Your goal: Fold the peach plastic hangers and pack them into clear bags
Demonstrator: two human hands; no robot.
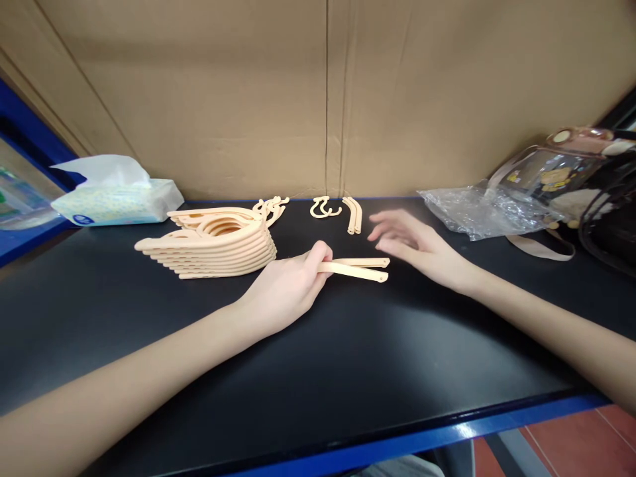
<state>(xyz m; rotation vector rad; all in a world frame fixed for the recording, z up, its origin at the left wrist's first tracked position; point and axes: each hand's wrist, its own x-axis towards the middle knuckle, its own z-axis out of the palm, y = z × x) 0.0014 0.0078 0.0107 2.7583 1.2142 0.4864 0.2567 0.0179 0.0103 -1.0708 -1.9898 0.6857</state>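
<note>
Desk (322, 377), black: 1. Left hand (291, 285): 1, closed around slim cream strips (358, 271), 2, held over the desk, free ends slightly apart. Right hand (422, 248): 1, blurred, fingers parted, holding nothing, just beyond those ends. Stack of cream hangers (223, 262): 1, layers too tight to count. Clear plastic bag (477, 209): 1. Tissue pack (119, 199): 1. Curved cream pieces (357, 215): 2, side by side. Loose hooks (323, 214): apparently 2.
</note>
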